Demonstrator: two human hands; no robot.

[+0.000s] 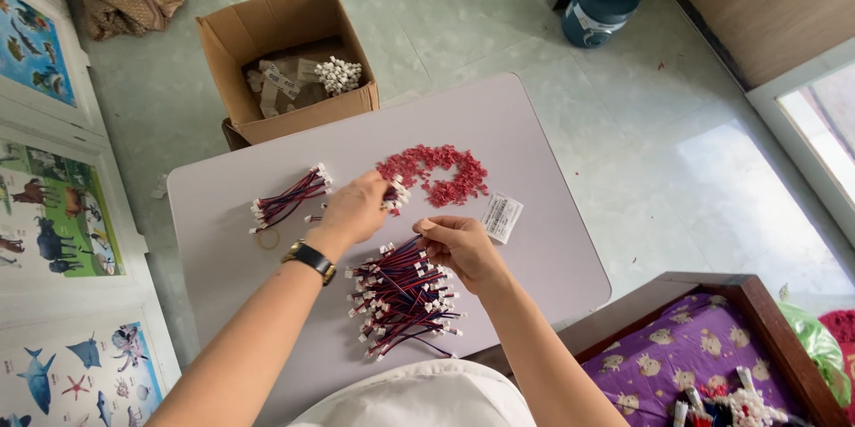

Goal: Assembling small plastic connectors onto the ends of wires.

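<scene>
Left hand's (356,211) grip was closed on a small bunch of wire leads with white plugs (396,196), held just above the counter (534,249) at the near-left edge of the red pile. Right hand (463,249) had a narrow pinch, fingertips touching the far end of the loose wire heap (403,295); couldn't tell if it actually held one.

Counts:
- Loose heap of red/dark wires with white plugs: one heap, near centre of the counter, too many leads to count.
- Tied wire bundle (289,199): one, left of the left hand, lying diagonally.
- Rubber band ring (268,239): one, just near of that bundle.
- Red connector pile (438,174): one scatter, far centre, pieces too small to count.
- Black watch (311,259): one, on the left wrist.

Packages/labels:
- White rectangular tag with dark print (501,217): flat on the counter, right of the right hand, near-right of the red pile.
- Open brown cardboard box (283,60): on the floor past the far-left edge of the counter, held a bunch of white plugs (339,74) and pale strips.
- Animal posters (53,204): three, along the left side, blue and green pictures.
- Blue round container (601,5): far right on the floor.
- Wooden tray with purple patterned cloth (686,351): near right.
</scene>
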